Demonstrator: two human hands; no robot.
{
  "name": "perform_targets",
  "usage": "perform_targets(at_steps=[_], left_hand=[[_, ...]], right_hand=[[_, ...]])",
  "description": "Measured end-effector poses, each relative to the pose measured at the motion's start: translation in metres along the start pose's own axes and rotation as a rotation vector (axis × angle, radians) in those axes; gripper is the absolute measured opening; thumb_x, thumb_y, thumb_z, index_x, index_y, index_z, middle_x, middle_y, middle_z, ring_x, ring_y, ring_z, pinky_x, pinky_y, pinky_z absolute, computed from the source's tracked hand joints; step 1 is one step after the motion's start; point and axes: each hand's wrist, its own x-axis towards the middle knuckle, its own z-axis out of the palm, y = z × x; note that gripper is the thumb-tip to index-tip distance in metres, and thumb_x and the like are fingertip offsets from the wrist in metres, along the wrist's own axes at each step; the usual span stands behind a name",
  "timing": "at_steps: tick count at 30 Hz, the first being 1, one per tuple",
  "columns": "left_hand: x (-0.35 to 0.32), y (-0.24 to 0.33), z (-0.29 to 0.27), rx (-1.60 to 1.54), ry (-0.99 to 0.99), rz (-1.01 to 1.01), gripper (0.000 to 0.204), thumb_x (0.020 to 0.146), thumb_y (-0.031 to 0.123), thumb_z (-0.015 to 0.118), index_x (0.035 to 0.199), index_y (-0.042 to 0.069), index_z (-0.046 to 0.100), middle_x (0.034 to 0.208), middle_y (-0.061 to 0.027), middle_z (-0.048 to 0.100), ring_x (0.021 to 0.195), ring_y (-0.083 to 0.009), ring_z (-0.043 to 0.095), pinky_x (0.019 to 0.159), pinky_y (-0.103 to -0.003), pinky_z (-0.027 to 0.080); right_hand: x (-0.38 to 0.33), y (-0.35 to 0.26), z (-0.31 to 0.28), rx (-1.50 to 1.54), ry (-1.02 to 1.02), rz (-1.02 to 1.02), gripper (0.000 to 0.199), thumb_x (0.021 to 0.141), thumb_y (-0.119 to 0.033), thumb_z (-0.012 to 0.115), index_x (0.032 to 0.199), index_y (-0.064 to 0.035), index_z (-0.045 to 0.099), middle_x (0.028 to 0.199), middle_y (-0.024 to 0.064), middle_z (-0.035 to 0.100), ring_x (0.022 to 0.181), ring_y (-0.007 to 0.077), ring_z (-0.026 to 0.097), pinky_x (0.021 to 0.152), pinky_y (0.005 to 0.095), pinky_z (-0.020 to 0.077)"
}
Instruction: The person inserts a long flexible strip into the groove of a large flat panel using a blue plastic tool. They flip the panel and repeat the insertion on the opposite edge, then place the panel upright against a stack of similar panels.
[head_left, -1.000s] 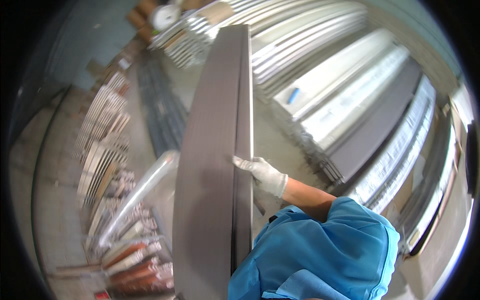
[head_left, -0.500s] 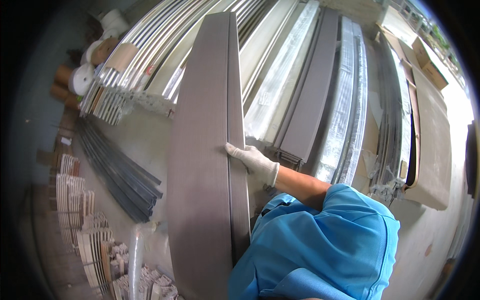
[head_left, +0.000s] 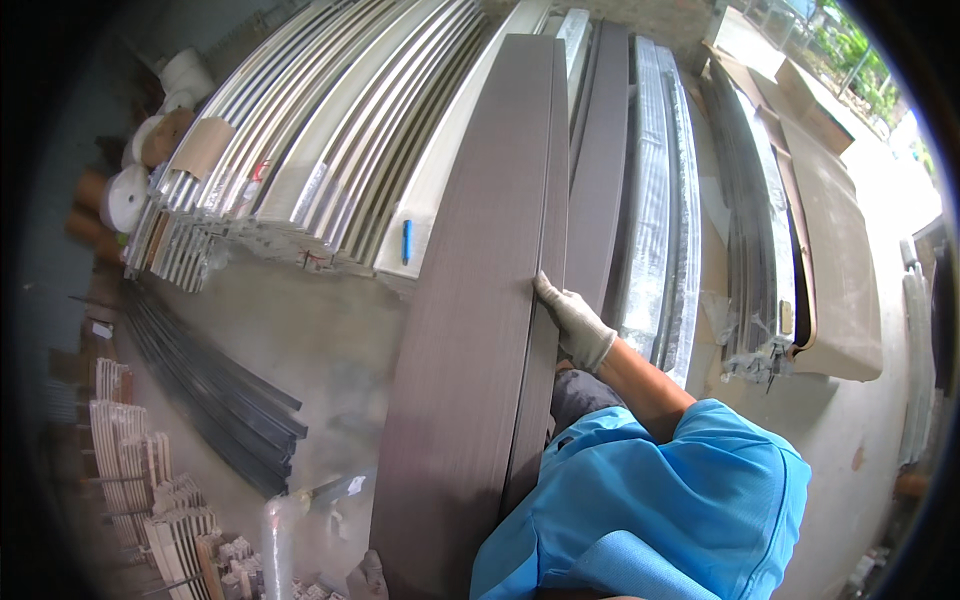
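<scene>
Head view, gloved right hand (head_left: 575, 325) clamped on right edge of long dark brown panel (head_left: 480, 300), pale wrapped profiles (head_left: 330, 150) at eleven o'clock, left hand apparently hidden

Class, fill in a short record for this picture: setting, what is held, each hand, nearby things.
setting: concrete floor with stacked long stock
held: long brown panel
right hand: white glove, gripping the panel's right edge
left hand: not in view
nearby: pale profiles behind, dark strips on the floor, white rolls at left
</scene>
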Motion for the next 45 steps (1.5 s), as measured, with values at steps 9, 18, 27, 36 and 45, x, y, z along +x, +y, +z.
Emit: perform_targets(at_steps=[9, 18, 27, 36, 45], left_hand=[[0.085, 0.111, 0.08, 0.002, 0.133, 0.084, 0.077, 0.101, 0.067, 0.046, 0.1, -0.007, 0.068, 0.097, -0.0297, 0.07, 0.097, -0.0465, 0.066, 0.088, -0.051, 0.048], [0.171, 0.203, 0.132, -0.022, -0.218, -0.116, 0.083, 0.095, 0.075, 0.046, 0.096, -0.004, 0.071, 0.087, -0.0309, 0.068, 0.094, -0.0505, 0.066, 0.081, -0.054, 0.048], [0.245, 0.212, 0.226, -0.005, -0.207, -0.048, 0.083, 0.092, 0.078, 0.046, 0.09, -0.001, 0.071, 0.084, -0.03, 0.068, 0.089, -0.0528, 0.065, 0.077, -0.059, 0.05], [0.281, 0.208, 0.28, -0.083, -0.212, -0.062, 0.081, 0.091, 0.078, 0.05, 0.107, 0.002, 0.073, 0.096, -0.0266, 0.072, 0.098, -0.0488, 0.067, 0.082, -0.053, 0.051], [0.316, 0.214, 0.33, 0.026, -0.261, -0.117, 0.087, 0.089, 0.081, 0.05, 0.093, -0.004, 0.068, 0.086, -0.0323, 0.066, 0.091, -0.0551, 0.062, 0.077, -0.057, 0.049]], right_hand=[[0.084, -0.044, -0.093, -0.056, 0.287, -0.015, 0.08, 0.097, -0.066, 0.059, 0.135, 0.0048, 0.057, 0.12, 0.0173, 0.066, 0.107, 0.0237, 0.064, 0.091, 0.0383, 0.0555], [0.181, -0.063, -0.178, -0.042, 0.547, -0.002, 0.06, 0.094, -0.065, 0.064, 0.103, -0.0062, 0.07, 0.083, 0.0012, 0.067, 0.065, 0.0116, 0.06, 0.055, 0.0271, 0.0484], [0.25, -0.053, -0.243, 0.019, 0.432, -0.035, 0.06, 0.095, -0.069, 0.057, 0.103, -0.0101, 0.068, 0.083, 0.0022, 0.066, 0.064, 0.0131, 0.061, 0.058, 0.0296, 0.0542], [0.308, -0.008, -0.303, -0.092, 0.425, 0.133, 0.088, 0.091, -0.08, 0.049, 0.135, -0.0045, 0.06, 0.125, 0.0116, 0.068, 0.114, 0.0255, 0.063, 0.097, 0.0407, 0.0532], [0.348, 0.0, -0.317, -0.106, 0.417, 0.064, 0.079, 0.095, -0.074, 0.051, 0.135, -0.0061, 0.058, 0.126, 0.0145, 0.067, 0.107, 0.0235, 0.066, 0.092, 0.0388, 0.0569]])
